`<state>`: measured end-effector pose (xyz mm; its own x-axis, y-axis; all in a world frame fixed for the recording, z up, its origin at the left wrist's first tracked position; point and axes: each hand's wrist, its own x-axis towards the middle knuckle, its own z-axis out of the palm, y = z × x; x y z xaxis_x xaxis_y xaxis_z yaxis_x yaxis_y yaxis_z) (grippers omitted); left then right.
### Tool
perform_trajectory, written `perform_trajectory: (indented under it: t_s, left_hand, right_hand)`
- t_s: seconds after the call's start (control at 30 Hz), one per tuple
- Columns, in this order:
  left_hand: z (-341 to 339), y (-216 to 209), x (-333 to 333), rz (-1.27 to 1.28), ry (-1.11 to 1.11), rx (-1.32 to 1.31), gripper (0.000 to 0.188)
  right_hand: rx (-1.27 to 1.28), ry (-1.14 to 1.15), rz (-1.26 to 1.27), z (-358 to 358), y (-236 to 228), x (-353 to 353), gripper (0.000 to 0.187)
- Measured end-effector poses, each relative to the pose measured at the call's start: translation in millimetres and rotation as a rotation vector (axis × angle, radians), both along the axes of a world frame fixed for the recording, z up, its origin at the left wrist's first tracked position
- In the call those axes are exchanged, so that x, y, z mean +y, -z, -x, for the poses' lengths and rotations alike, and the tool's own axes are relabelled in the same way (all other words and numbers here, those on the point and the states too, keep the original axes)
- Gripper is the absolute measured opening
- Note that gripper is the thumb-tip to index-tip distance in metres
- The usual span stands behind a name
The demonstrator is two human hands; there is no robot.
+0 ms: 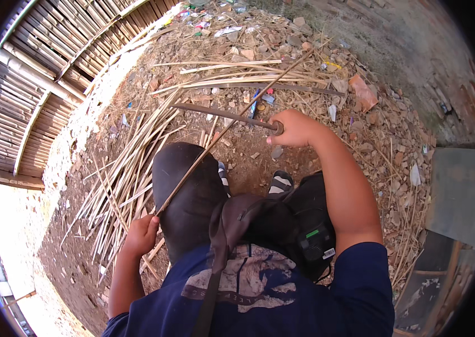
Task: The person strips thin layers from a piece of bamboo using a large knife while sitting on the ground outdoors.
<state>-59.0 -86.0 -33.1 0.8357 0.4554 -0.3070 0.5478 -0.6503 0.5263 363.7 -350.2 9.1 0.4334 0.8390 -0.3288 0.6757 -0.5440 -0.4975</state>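
Note:
My left hand [142, 236] is closed around the lower end of a long thin bamboo strip [199, 159]. The strip slants up and right across my dark-clad knee, its far end over the rubble. In my right hand [296, 128] is the handle of a machete [215, 112]; the fingers wrap round it and partly hide it. Its long dark blade points left and crosses the strip. Whether blade and strip touch there, I cannot tell.
A heap of split bamboo strips [128, 168] lies left of my knee, with more strips [232, 68] ahead. Rubble and litter cover the ground; a brick piece [363, 92] lies ahead right. A weathered wall [411, 62] rises at right, a bamboo-slat structure [52, 73] at upper left.

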Motion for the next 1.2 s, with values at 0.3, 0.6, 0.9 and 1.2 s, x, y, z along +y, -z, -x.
perform_trajectory:
  t_s: [0.3, 0.6, 0.9, 1.2]
  left_hand:
    - [-2, -15, -4, 0.017, -0.041, 0.049, 0.058]
    - [10, -5, -6, -0.057, -0.017, -0.008, 0.051]
    - [0, -12, -10, -0.059, -0.029, -0.018, 0.046]
    - [-1, -11, -9, -0.124, -0.010, -0.029, 0.041]
  right_hand:
    - [0.036, 0.032, -0.016, -3, 25, 13, 0.045]
    - [-0.147, 0.004, 0.001, 23, -5, 19, 0.044]
    - [-0.089, 0.121, -0.106, 1, 2, -5, 0.043]
    - [0.011, 0.196, -0.112, -18, 16, -12, 0.039]
